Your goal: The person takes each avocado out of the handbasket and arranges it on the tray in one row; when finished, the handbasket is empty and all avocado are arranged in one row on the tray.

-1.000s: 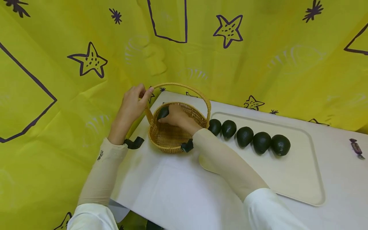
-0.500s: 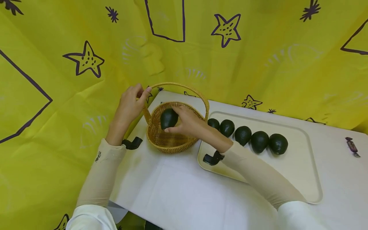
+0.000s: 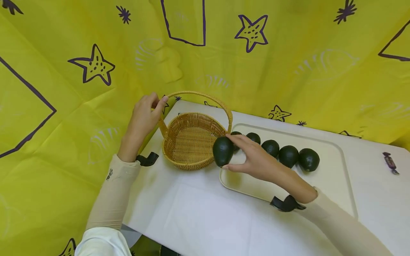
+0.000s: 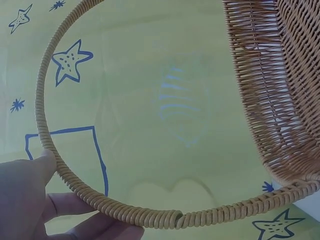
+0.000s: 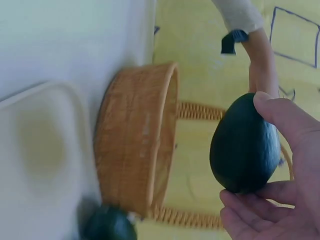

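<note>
In the head view my left hand [image 3: 141, 117] grips the left part of the arched handle [image 3: 198, 93] of a woven wicker basket [image 3: 192, 142]. The left wrist view shows thumb and fingers around that handle [image 4: 117, 209]. To the basket's right, my right hand [image 3: 259, 161] holds a dark green avocado [image 3: 223, 152] above the tray's left end. Thumb and fingertips pinch this avocado [image 5: 245, 145] from opposite sides in the right wrist view. The basket's bare woven floor shows. Several more avocados [image 3: 289, 156] sit in a row on the tray, two partly hidden behind the right hand.
A cream tray [image 3: 330, 192] lies on the white-covered table [image 3: 208, 209]. Towards the table's right side there is a wrapped candy [image 3: 390, 163]. Yellow patterned cloth [image 3: 198, 64] hangs behind the table and along its left.
My right hand has lifted the avocado out of the basket and carried it right, past the rim to the tray's left end. The left hand has stayed on the handle.
</note>
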Demonstrator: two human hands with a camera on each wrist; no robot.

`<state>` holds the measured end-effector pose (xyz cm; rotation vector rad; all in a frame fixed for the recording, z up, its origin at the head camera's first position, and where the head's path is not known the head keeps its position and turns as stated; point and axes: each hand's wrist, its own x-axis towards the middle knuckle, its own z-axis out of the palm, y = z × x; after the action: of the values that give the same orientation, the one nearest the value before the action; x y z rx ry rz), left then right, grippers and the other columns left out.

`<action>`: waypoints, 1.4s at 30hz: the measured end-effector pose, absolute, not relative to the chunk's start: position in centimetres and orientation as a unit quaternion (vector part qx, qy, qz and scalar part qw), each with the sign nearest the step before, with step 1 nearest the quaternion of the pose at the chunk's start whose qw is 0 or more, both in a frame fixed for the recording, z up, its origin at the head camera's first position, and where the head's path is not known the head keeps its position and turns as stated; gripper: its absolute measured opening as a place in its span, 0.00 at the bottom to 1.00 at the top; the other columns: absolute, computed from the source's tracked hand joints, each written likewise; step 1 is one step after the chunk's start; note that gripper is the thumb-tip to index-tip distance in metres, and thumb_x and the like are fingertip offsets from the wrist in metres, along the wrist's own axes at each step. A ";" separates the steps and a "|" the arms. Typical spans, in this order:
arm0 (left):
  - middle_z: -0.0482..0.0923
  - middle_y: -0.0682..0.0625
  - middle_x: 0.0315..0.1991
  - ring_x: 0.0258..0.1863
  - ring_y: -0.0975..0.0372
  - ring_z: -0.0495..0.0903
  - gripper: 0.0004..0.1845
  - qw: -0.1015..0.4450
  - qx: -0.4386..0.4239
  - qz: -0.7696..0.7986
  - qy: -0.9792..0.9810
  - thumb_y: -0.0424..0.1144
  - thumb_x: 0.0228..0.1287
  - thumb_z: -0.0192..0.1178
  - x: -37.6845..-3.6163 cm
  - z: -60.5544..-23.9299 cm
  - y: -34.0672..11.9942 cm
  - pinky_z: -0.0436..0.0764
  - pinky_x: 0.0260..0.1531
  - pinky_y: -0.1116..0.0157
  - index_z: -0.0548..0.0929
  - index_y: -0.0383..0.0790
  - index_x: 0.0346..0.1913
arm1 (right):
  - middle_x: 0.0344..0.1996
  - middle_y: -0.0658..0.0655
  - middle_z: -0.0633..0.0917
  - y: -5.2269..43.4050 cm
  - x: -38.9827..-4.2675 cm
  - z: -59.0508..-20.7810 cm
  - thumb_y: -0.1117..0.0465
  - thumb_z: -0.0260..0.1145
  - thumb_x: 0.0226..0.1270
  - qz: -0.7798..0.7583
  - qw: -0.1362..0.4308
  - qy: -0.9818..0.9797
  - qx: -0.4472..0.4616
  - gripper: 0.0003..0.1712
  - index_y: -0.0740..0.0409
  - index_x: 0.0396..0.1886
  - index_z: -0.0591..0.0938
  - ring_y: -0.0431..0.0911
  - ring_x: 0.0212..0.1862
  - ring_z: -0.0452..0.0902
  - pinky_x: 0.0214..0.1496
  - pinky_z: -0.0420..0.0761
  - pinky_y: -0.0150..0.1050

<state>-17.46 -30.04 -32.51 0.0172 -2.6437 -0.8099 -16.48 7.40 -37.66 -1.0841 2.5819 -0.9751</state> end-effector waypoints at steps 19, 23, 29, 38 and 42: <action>0.77 0.39 0.39 0.52 0.44 0.79 0.27 0.189 0.002 -0.301 -0.935 0.59 0.85 0.48 -17.0 -32.6 -30.2 0.76 0.52 0.46 0.73 0.38 0.36 | 0.75 0.75 0.67 25.5 -15.6 -39.3 0.52 0.80 0.66 -0.310 0.052 0.926 -0.209 0.59 0.55 0.87 0.55 0.80 0.68 0.69 0.58 0.71 0.78; 0.77 0.38 0.40 0.53 0.43 0.79 0.27 0.191 0.000 -0.303 -0.934 0.60 0.85 0.48 -17.0 -32.6 -30.2 0.76 0.53 0.45 0.74 0.38 0.36 | 0.75 0.81 0.61 29.1 -16.1 -40.5 0.50 0.78 0.69 -0.298 0.071 0.939 -0.154 0.61 0.58 0.88 0.50 0.85 0.68 0.65 0.57 0.68 0.80; 0.76 0.39 0.39 0.53 0.43 0.79 0.27 0.190 0.003 -0.303 -0.934 0.60 0.84 0.47 -17.0 -32.6 -30.2 0.76 0.52 0.45 0.73 0.38 0.36 | 0.74 0.90 0.52 33.8 -16.8 -42.5 0.48 0.71 0.76 -0.285 0.092 0.948 -0.111 0.60 0.66 0.86 0.42 0.90 0.66 0.59 0.61 0.62 0.82; 0.75 0.40 0.37 0.52 0.44 0.79 0.27 0.192 0.001 -0.303 -0.933 0.60 0.85 0.47 -17.2 -32.8 -30.2 0.75 0.51 0.46 0.72 0.39 0.35 | 0.68 0.95 0.55 37.2 -17.9 -45.0 0.48 0.71 0.76 -0.239 0.107 0.958 -0.117 0.60 0.79 0.82 0.43 0.91 0.60 0.62 0.56 0.68 0.81; 0.76 0.40 0.38 0.48 0.45 0.78 0.28 0.193 0.004 -0.300 -0.934 0.61 0.85 0.47 -17.2 -32.8 -30.1 0.74 0.49 0.48 0.73 0.39 0.36 | 0.68 0.95 0.56 37.6 -18.7 -45.6 0.47 0.72 0.75 -0.229 0.124 0.957 -0.126 0.61 0.81 0.81 0.45 0.92 0.60 0.61 0.57 0.68 0.81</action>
<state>-17.20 -30.14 -32.85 0.0106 -2.6217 -0.8417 -18.70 37.60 -45.61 -0.3660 2.7913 -0.6687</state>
